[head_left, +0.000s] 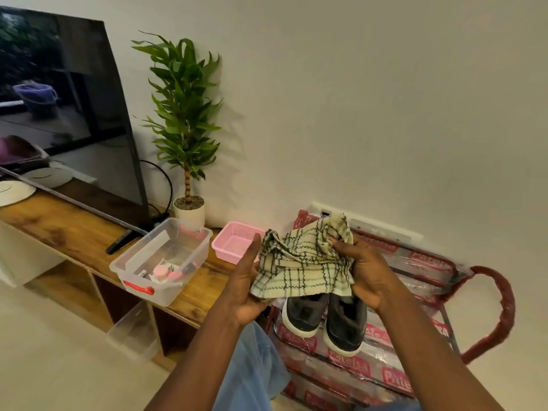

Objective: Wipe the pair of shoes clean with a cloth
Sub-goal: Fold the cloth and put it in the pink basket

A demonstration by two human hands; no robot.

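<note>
A cream cloth (302,259) with dark green checks hangs bunched between my two hands, above the shoes. My left hand (244,280) holds its left edge, thumb up along the fabric. My right hand (366,271) grips its right side, fingers curled into the folds near the top corner. Two dark shoes with white soles, the left shoe (305,314) and the right shoe (345,324), stand side by side on a clear plastic bag with red print (394,363). Their front parts are hidden behind the cloth.
A wooden TV bench (74,232) at left carries a television (65,108), a clear storage box (161,259) with small items, a pink basket (235,241) and a potted plant (185,120). The bag's red handle (501,310) loops at right. A white wall is behind.
</note>
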